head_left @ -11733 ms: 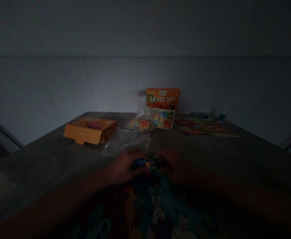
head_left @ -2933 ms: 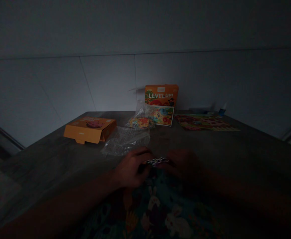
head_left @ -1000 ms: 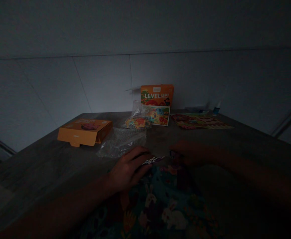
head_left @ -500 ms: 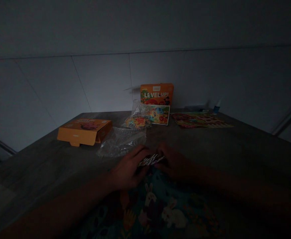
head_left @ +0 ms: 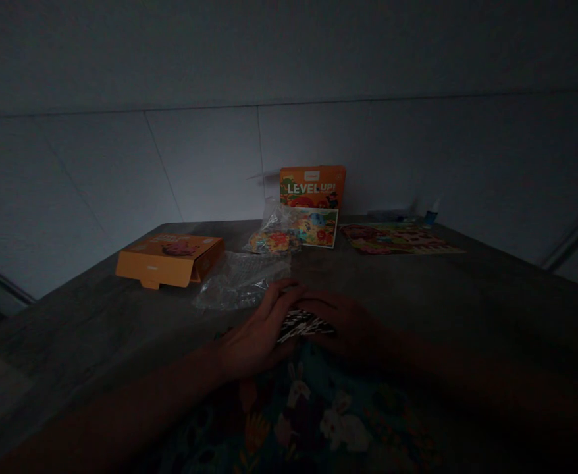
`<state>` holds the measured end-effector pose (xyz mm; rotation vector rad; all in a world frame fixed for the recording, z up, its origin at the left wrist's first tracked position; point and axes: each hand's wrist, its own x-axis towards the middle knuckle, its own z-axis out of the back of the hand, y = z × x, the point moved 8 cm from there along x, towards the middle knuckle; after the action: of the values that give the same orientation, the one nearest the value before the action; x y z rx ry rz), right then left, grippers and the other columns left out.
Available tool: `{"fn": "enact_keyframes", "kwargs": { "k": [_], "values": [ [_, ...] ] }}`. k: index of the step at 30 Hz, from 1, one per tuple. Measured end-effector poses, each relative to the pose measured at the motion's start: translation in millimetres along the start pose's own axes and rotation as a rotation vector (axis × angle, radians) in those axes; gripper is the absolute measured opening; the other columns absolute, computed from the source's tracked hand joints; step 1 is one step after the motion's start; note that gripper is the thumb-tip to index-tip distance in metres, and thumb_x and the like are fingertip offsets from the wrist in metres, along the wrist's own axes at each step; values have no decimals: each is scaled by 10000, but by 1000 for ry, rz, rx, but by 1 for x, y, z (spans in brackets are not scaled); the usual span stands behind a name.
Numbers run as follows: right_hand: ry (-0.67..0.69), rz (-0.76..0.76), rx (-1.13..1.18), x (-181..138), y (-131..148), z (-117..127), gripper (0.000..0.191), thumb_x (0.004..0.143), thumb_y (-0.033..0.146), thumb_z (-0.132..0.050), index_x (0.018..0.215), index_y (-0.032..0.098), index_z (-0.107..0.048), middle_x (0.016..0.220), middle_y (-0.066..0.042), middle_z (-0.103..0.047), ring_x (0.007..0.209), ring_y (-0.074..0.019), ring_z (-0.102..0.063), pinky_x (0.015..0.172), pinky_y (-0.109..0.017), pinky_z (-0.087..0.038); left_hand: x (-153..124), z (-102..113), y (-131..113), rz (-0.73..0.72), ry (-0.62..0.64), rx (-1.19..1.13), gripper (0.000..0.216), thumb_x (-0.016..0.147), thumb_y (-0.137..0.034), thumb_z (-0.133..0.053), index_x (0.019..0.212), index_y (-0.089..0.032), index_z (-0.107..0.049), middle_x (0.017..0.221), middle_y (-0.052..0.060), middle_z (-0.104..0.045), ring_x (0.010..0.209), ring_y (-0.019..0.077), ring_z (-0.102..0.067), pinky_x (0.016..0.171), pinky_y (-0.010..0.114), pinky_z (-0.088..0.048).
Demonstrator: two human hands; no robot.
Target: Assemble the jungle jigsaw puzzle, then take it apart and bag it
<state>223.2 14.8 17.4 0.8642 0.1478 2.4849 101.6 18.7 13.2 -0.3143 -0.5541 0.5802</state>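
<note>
The scene is very dark. My left hand (head_left: 257,332) and my right hand (head_left: 351,322) meet over a black-and-white striped puzzle piece (head_left: 301,324) at the far edge of a colourful rabbit-patterned jigsaw (head_left: 318,415) that lies on the grey table (head_left: 467,296). Both hands curl their fingers round the piece and hold it between them. My left fingers stretch forward over its left side. My forearms run back to the lower corners of the view.
An empty clear plastic bag (head_left: 242,280) lies just beyond my hands. An open orange box (head_left: 168,258) sits to the left. At the back stand a "LEVEL UP!" box (head_left: 313,186), a bag of puzzle pieces (head_left: 274,238), a picture card (head_left: 316,227) and a finished puzzle (head_left: 400,238).
One second ago my right hand was apart, out to the right. It has come back to the striped piece, and both hands now press it lower and flatter at the jigsaw's edge.
</note>
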Motion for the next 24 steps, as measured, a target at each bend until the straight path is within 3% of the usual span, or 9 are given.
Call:
{"fn": "enact_keyframes", "kwargs": {
  "k": [5, 15, 21, 24],
  "values": [
    [8, -148, -28, -2, -14, 0, 340, 895, 307, -585, 1196, 155, -621, 1109, -129, -693, 985, -261, -658, 872, -404, -537, 1, -1, 26, 136, -3, 5, 730, 851, -418, -720, 1419, -228, -303, 1228, 137, -574, 1115, 301, -606, 929, 472, -533],
    [37, -109, 96, 4, -11, -7, 408, 871, 307, -626, 1257, 175, -604, 1196, -142, -672, 1050, -280, -642, 919, -427, -525, 7, -7, 14, 81, 105, -17, 808, 750, -465, -806, 1374, -193, -372, 1274, 143, -564, 1168, 308, -594, 959, 445, -515],
    [-16, -187, 129, 2, -20, -3, 403, 829, 314, -656, 1210, 184, -647, 1167, -112, -707, 1017, -287, -679, 921, -416, -535, 6, 1, 12, 67, 21, 116, 584, 827, -508, -718, 1266, -192, -498, 1106, 85, -618, 986, 253, -649, 834, 380, -560],
    [-110, -384, 161, -3, -38, 7, 433, 820, 363, -663, 1216, 189, -654, 1152, -97, -717, 1001, -281, -688, 897, -423, -546, 4, 22, 6, 47, -175, 275, 424, 896, -492, -636, 1204, -212, -554, 1098, 80, -577, 1011, 251, -599, 864, 399, -549]
  ]
}}
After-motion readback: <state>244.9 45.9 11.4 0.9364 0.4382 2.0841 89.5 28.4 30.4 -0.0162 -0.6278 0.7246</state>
